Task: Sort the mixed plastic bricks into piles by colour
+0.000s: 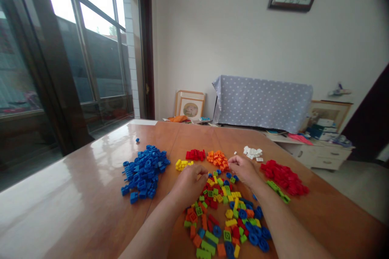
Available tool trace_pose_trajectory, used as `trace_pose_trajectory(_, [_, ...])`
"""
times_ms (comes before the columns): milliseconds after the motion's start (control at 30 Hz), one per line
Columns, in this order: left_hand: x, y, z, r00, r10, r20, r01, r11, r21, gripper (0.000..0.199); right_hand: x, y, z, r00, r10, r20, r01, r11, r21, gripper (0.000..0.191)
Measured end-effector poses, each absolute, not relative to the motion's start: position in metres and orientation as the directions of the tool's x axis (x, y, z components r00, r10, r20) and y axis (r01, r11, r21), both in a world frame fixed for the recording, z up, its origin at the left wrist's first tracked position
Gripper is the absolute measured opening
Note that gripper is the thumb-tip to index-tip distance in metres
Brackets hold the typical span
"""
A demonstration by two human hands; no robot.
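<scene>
Your glossy wooden table (69, 186) carries a mixed heap of plastic bricks (221, 218), cut off by the frame's bottom edge, beside a blue brick pile (144, 172). Your left hand (189, 184) and right hand (243, 171) curve over the heap's far edge; your fingers hide any grip, so I can't tell whether either holds a brick.
</scene>
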State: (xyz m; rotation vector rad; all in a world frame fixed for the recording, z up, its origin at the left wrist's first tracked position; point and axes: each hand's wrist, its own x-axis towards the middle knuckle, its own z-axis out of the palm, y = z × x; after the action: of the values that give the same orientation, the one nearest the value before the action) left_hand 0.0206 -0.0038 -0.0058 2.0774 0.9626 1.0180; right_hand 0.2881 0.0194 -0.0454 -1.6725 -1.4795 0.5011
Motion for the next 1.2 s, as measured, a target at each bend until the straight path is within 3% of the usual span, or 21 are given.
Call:
trace_pose_trajectory(200, [0.021, -0.002, -0.010, 0.440, 0.816, 0.375, 0.369, -0.545, 0.753, 0.022, 0.284, 0.011, -0.042, 0.085, 0.978, 0.193, 0.748, 0.065, -0.660, 0.019])
trace_pose_trajectory(500, [0.019, -0.001, -0.011, 0.454, 0.809, 0.373, 0.379, -0.555, 0.740, 0.023, 0.278, 0.009, -0.041, 0.013, 0.987, 0.163, 0.822, 0.082, -0.563, 0.032])
trace_pose_trajectory(867, [0.008, 0.012, -0.013, 0.244, 0.916, 0.318, 0.454, -0.397, 0.798, 0.025, 0.264, -0.008, -0.031, -0.084, 0.989, 0.120, 0.830, 0.136, -0.541, 0.029])
trace_pose_trajectory(1200, [0.006, 0.011, -0.014, 0.293, 0.919, 0.265, 0.504, -0.384, 0.774, 0.021, 0.258, -0.035, -0.011, -0.141, 0.989, 0.037, 0.753, 0.132, -0.645, 0.024])
